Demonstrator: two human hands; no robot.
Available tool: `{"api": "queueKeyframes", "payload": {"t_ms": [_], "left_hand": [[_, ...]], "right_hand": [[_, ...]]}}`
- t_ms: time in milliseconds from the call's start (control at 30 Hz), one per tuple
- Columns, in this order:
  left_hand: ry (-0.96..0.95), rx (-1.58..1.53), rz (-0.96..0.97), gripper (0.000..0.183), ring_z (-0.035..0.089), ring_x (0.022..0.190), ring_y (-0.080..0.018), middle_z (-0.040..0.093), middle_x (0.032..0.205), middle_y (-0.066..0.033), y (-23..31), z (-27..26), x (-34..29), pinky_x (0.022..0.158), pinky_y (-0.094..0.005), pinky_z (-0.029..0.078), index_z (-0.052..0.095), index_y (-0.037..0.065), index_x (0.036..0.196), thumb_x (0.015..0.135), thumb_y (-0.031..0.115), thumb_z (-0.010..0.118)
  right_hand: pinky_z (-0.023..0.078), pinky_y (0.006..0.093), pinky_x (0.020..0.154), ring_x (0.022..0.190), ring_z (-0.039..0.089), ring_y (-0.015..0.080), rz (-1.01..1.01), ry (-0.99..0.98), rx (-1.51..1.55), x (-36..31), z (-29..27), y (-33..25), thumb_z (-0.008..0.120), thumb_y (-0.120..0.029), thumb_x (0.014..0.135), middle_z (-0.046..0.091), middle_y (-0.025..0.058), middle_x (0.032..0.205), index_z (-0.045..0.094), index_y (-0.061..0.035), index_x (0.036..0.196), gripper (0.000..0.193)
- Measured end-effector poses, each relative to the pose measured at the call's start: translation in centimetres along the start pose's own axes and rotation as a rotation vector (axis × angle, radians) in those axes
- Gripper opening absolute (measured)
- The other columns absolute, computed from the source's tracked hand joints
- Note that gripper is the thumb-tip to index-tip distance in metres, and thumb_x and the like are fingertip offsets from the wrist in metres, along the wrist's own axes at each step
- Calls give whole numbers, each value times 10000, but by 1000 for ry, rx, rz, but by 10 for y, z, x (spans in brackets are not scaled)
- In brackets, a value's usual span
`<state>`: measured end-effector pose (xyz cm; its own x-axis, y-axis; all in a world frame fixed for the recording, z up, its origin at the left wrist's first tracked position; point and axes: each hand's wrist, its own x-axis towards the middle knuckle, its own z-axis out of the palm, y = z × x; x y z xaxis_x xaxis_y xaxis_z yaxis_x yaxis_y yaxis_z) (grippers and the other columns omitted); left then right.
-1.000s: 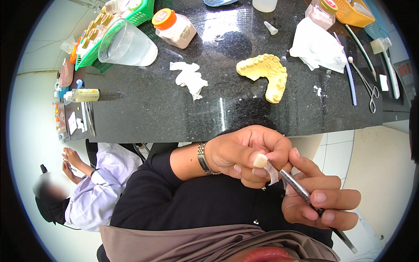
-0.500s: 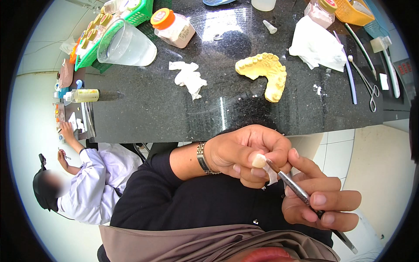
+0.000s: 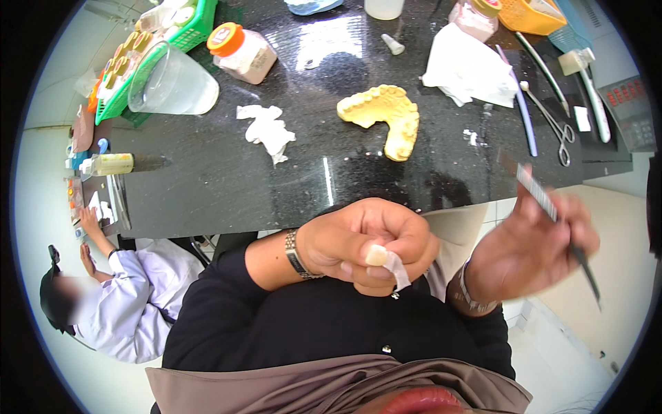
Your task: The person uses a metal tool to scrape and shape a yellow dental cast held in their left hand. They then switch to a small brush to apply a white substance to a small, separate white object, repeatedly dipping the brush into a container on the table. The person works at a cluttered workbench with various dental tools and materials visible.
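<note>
My left hand (image 3: 372, 241) is closed above my lap. Thumb and forefinger pinch a thin white strip of tissue (image 3: 398, 270) that hangs below them. A pale cream patch (image 3: 376, 255) shows at the thumb tip; whether it is the nail or a small piece cannot be made out. Off to the right, my right hand (image 3: 534, 252), blurred by motion, grips a slim brush (image 3: 538, 194) with a metal ferrule and dark handle. Its tip points up toward the table edge. On the table beyond my hands lies a yellow dental cast (image 3: 387, 114), horseshoe-shaped with teeth.
Crumpled tissue (image 3: 267, 131), a plastic cup of clear liquid (image 3: 181, 90) and an orange-lidded jar (image 3: 241, 54) stand left. At right lie a white cloth (image 3: 469, 69), forceps-like scissors (image 3: 552, 124) and a blue-handled tool (image 3: 520, 110). A person in white (image 3: 138, 297) works at far left.
My right hand has swung up and to the right with the brush, away from my left hand. The left hand keeps its pinch. The whole view has shifted slightly.
</note>
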<state>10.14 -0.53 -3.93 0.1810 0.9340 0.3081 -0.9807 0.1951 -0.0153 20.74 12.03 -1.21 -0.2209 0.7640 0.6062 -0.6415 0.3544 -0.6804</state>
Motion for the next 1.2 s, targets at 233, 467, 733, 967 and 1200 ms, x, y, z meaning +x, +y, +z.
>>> {"api": "queueKeyframes", "payload": {"t_ms": [233,467,733,967,1200], "left_hand": [[26,36,-18,253,280,383,-5,393,703,-52,-3,-6,7,320,-155,212,421,10,711,801,187,577],[80,123,-16,281,264,393,-1,390,697,-49,-4,-6,10,323,-141,213,432,22,708,793,235,594],[68,117,-33,290,259,395,4,394,707,-52,-4,-6,9,322,-137,213,435,19,722,798,251,591],[54,100,-30,289,256,394,0,390,709,-54,-4,-6,7,319,-141,213,434,16,726,802,248,589],[58,112,-18,278,273,405,-9,389,698,-53,-3,-2,7,323,-146,223,434,17,722,801,234,587]], "right_hand": [[470,281,754,813,576,188,96,-210,-522,40,-33,40,477,24,821,527,163,959,457,19,922,103],[476,264,718,779,578,169,133,-193,-556,41,-43,41,481,26,818,527,135,902,450,28,896,85],[482,253,673,691,591,165,147,-82,-443,56,-51,38,478,-9,838,548,139,845,423,12,906,90],[479,262,687,718,583,162,200,-102,-513,53,-57,34,460,27,822,548,146,886,424,10,909,96],[478,281,737,775,577,188,148,-144,-438,44,-60,24,447,43,813,541,176,923,421,8,912,108]]}}
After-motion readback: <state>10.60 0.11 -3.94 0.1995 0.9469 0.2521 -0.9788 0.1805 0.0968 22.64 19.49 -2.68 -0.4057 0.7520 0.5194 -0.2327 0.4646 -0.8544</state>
